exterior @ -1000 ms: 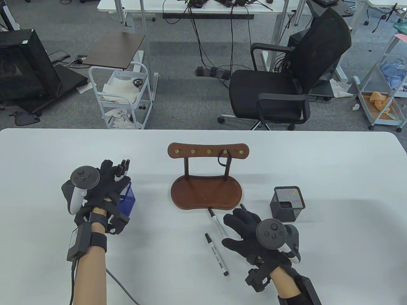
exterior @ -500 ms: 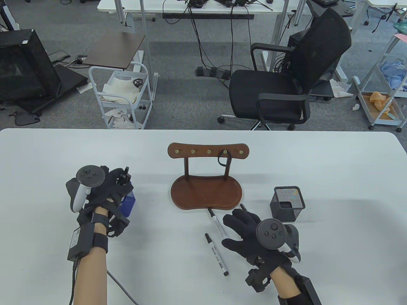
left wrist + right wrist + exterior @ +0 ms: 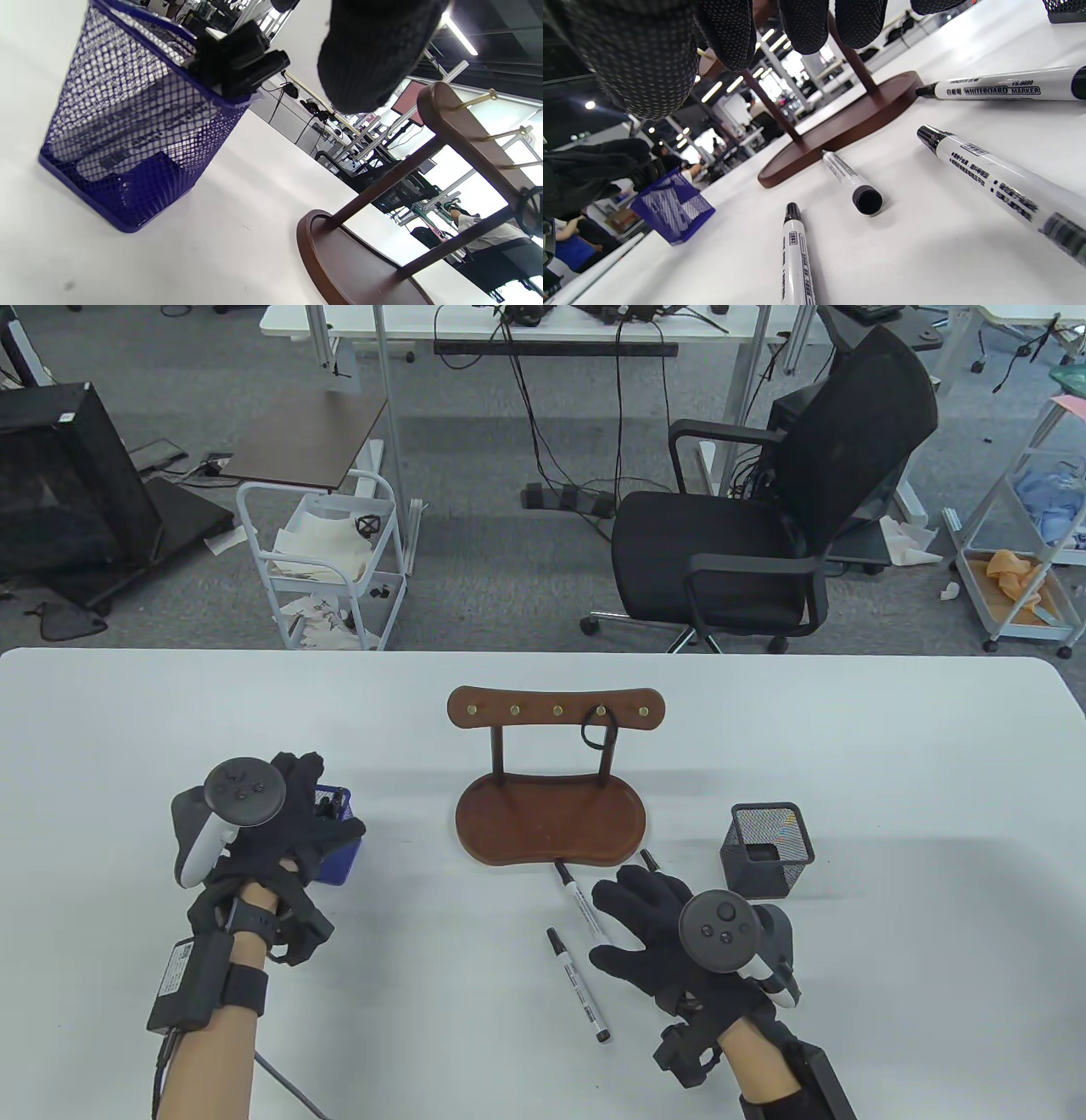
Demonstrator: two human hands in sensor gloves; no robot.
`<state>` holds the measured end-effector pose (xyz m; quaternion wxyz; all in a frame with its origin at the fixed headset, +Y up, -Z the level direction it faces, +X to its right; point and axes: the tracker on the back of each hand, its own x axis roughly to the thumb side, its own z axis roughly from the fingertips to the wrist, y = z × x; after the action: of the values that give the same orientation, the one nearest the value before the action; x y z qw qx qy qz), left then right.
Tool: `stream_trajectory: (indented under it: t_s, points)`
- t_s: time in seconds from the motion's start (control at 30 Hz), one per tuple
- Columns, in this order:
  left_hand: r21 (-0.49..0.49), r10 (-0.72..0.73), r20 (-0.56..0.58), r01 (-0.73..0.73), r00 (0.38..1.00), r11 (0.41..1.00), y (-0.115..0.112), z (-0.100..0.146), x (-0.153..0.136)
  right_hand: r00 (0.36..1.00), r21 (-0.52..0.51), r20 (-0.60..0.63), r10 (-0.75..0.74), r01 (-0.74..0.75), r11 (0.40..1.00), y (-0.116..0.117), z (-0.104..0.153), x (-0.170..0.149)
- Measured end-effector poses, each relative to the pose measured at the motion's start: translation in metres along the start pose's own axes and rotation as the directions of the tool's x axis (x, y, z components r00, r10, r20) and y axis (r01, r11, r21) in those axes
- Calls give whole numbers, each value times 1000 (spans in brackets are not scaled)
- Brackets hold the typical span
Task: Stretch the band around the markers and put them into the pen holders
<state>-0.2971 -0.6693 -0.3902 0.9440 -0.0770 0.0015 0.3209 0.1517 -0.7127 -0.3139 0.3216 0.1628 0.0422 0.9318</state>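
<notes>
Blue wire-mesh pen holder (image 3: 339,848) stands under the gloved left hand (image 3: 288,814), a bundle of black-capped markers (image 3: 237,63) inside; that hand's grip cannot be told. The gloved right hand (image 3: 653,916) hovers with fingers spread, holding nothing, over loose white whiteboard markers (image 3: 579,984) on the white table (image 3: 848,746).

The left hand (image 3: 284,814) covers most of the blue pen holder (image 3: 339,848) in the table view, so only the marker tips (image 3: 329,804) show. The right hand (image 3: 653,912) hides part of two markers (image 3: 585,912). Whether a band binds the markers in the holder cannot be told.
</notes>
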Motion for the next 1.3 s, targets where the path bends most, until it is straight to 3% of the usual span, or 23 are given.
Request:
stream_trajectory:
  t_s: [0.4,0.7,0.97,1.3]
  points:
    - [-15,-145,170,150,975,989,-24,20,54,1000,3,-12,-1,1,1000,0,0,1]
    - [-13,-98,268,105,958,994,-33,22,87,1000,-2,-17,-9,9,1000,-1,0,0]
    - [-32,-19,323,31,946,999,-64,5,123,1000,-8,-21,-17,17,1000,-3,0,-1]
    - [-63,190,217,-180,958,982,-110,-37,151,999,-25,-23,-37,37,999,-8,1,-4]
